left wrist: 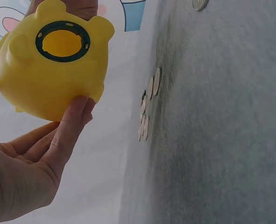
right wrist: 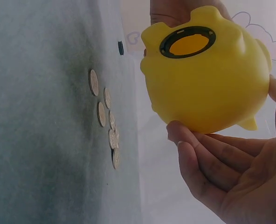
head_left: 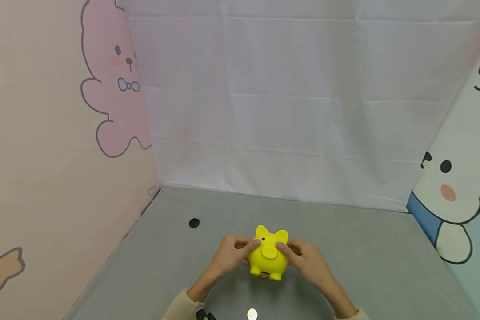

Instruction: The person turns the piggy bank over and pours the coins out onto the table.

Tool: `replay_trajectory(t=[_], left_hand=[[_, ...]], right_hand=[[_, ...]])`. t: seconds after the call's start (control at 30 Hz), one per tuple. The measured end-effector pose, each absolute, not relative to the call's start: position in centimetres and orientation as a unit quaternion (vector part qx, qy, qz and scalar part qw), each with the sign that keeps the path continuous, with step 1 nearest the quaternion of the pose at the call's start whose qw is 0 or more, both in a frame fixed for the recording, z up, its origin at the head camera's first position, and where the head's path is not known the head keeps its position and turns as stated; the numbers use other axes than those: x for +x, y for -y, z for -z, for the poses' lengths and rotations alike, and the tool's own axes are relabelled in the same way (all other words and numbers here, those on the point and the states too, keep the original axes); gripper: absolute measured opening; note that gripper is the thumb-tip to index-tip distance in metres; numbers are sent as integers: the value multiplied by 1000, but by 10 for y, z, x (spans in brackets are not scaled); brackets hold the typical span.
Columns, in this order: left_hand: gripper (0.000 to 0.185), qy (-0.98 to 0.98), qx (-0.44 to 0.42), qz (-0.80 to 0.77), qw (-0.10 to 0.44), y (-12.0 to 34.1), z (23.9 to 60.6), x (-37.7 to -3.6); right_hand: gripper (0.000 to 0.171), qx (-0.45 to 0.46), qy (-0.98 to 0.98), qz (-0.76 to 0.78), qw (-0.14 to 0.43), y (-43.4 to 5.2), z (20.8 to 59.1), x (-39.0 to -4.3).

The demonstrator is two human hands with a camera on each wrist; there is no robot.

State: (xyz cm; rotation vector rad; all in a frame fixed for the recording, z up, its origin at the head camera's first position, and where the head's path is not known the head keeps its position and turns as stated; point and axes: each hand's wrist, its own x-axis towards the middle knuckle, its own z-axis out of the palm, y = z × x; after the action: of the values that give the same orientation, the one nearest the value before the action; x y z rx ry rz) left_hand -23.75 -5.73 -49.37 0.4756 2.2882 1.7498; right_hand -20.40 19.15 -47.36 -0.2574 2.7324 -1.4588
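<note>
Both hands hold a yellow piggy bank up off the grey table, its snout toward me in the head view. My left hand grips one side, thumb near the eye. On the other side my right hand grips it with the thumb on the cheek. From below, the left wrist view shows a round hole with a black rim in the belly, uncovered. Several coins lie on the table beneath the piggy bank, mostly hidden from the head view.
A small round black cap lies on the grey table toward the back left. One more coin is near the front edge of the head view. A white cloth hangs behind, with cartoon-printed panels at both sides.
</note>
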Motion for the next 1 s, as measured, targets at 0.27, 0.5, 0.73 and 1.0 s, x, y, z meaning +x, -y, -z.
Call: replay_trajectory(t=[0.27, 0.5, 0.73, 1.0], left_hand=[[53, -782, 167, -586, 128, 58, 492, -241], [71, -777, 216, -578, 122, 68, 493, -240], [88, -766, 261, -579, 99, 71, 495, -241], [88, -757, 277, -584, 97, 72, 495, -241]], right_hand=[[43, -70, -882, 464, 30, -194, 472, -205], [60, -174, -871, 458, -41, -204, 480, -202], [78, -232, -863, 430, -132, -208, 492, -203], [83, -232, -856, 450, -102, -212, 488, -201]])
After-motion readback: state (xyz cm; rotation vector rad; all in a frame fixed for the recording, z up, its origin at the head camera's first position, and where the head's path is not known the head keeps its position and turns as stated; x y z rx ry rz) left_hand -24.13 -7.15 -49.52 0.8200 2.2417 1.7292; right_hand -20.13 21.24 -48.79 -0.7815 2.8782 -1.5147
